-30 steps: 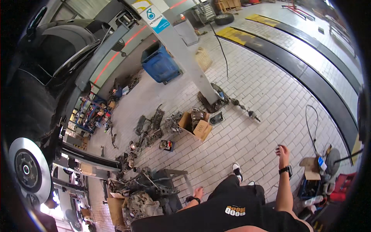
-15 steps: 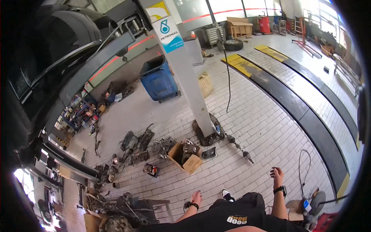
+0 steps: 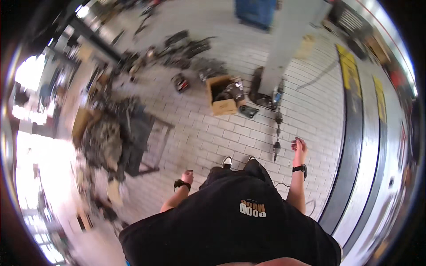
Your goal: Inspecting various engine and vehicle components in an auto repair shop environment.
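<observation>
Shaft with dark bulging joints [image 3: 278,132] is seen lying on the tiled floor [image 3: 213,144], just left of the right hand [image 3: 299,146]; its far end is set close to the foot of a pale column [image 3: 277,48]. The right hand is held in the air, apart from the shaft, its fingers loosely bent and released, and a dark watch [image 3: 300,169] is worn on that wrist. The left hand [image 3: 188,177] is likewise carried free, with fingers slightly curled and finer detail blurred; a black band [image 3: 182,184] is worn there. Both hands are held well apart. Left of the left hand, a metal-framed worktop [image 3: 135,157] is loaded with greasy parts, among them a large grey casting [image 3: 106,137]. Between worktop and column, an open cardboard box [image 3: 225,107] is filled with metal parts [image 3: 237,88], and a small dark bracket [image 3: 249,111] is laid just right of it. On the right, a long dark ramp [image 3: 353,133] with a yellow far end is set along the floor.
</observation>
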Motion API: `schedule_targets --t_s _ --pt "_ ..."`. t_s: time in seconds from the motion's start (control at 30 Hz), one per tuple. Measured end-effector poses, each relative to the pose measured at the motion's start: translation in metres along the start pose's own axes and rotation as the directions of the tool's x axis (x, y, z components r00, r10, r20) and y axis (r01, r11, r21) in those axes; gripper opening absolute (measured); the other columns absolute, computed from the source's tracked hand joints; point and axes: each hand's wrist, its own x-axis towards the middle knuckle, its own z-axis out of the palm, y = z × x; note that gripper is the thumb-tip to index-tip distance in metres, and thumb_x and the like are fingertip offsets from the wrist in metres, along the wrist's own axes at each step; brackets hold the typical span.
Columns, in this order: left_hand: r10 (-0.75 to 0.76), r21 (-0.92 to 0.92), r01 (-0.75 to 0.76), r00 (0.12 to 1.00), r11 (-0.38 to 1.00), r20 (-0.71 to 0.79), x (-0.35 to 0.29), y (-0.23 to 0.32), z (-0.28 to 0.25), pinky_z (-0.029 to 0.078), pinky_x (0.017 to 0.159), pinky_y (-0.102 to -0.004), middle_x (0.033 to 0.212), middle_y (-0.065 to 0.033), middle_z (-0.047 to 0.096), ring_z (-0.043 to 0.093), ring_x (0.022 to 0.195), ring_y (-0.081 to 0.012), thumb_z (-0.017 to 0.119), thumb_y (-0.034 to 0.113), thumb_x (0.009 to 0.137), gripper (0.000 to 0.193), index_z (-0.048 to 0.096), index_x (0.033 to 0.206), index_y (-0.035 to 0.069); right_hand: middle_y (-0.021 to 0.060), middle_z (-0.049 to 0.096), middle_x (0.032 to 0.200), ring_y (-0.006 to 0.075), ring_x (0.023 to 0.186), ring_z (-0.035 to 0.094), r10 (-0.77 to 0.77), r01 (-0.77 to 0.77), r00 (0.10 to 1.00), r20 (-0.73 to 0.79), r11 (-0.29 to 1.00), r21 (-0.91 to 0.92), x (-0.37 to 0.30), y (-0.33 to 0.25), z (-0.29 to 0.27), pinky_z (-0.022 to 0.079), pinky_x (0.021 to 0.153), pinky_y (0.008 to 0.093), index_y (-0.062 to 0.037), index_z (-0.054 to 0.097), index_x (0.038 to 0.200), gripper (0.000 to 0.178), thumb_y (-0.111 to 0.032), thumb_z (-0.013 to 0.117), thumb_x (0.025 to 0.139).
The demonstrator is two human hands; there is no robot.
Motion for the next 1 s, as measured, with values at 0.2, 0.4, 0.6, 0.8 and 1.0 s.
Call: schedule_targets --t_s 0.2,0.4,0.6,0.8,1.0 --pt "-0.233 -0.221 0.182 0.943 0.958 -0.237 -0.131 -0.067 0.022 0.05 0.053 -0.0297 0.088 -0.0062 0.066 0.062 0.067 -0.0159 0.053 0.016 0.087 0.035 0.065 0.118 0.007 0.0043 0.067 0.088 0.0107 0.071 0.06 0.078 -0.044 0.951 0.299 0.992 -0.116 0.067 -0.008 0.041 0.047 0.066 0.0242 -0.0027 0.065 0.107 0.025 -0.024 0.056 0.097" --pt "-0.231 -0.354 0.106 0.914 0.929 -0.334 -0.226 -0.059 0.083 0.053 0.063 -0.0332 0.097 -0.0071 0.066 0.065 0.082 -0.0198 0.055 0.017 0.089 0.033 0.063 0.12 0.007 0.0033 0.067 0.085 0.0097 0.068 0.06 0.082 -0.001 0.869 0.488 0.987 -0.163 0.114 -0.011 0.081 0.047 0.064 0.0225 -0.003 0.064 0.104 0.021 -0.02 0.053 0.098" --pt "-0.417 -0.58 0.092 0.785 0.81 -0.458 -0.257 -0.105 0.095 0.052 0.061 -0.0337 0.098 -0.0109 0.067 0.066 0.08 -0.0219 0.052 0.012 0.088 0.033 0.063 0.119 0.006 0.0023 0.066 0.086 0.008 0.069 0.058 0.048 0.068 0.784 0.618 0.985 -0.162 0.111 -0.014 0.168 0.045 0.063 0.0224 -0.003 0.065 0.106 0.02 -0.017 0.053 0.097" --pt "-0.424 -0.524 0.066 0.679 0.849 -0.6 -0.257 -0.132 0.102 0.05 0.056 -0.0336 0.082 -0.0108 0.067 0.062 0.067 -0.0189 0.056 0.018 0.082 0.029 0.07 0.103 0.002 0.0004 0.06 0.073 0.0084 0.061 0.052 -0.049 0.131 0.727 0.685 0.989 -0.069 0.066 -0.029 0.229 0.039 0.055 0.0246 -0.0047 0.061 0.086 0.023 -0.024 0.052 0.096" --pt "-0.516 -0.753 -0.011 0.721 0.658 -0.462 -0.219 -0.149 0.08 0.052 0.051 -0.0308 0.094 -0.0134 0.068 0.064 0.067 -0.0213 0.053 0.012 0.088 0.03 0.065 0.113 0.001 0.0032 0.064 0.077 0.0106 0.062 0.06 -0.021 0.111 0.697 0.717 0.991 -0.078 0.057 0.004 0.262 0.045 0.055 0.023 -0.0021 0.063 0.096 0.017 -0.017 0.054 0.095"
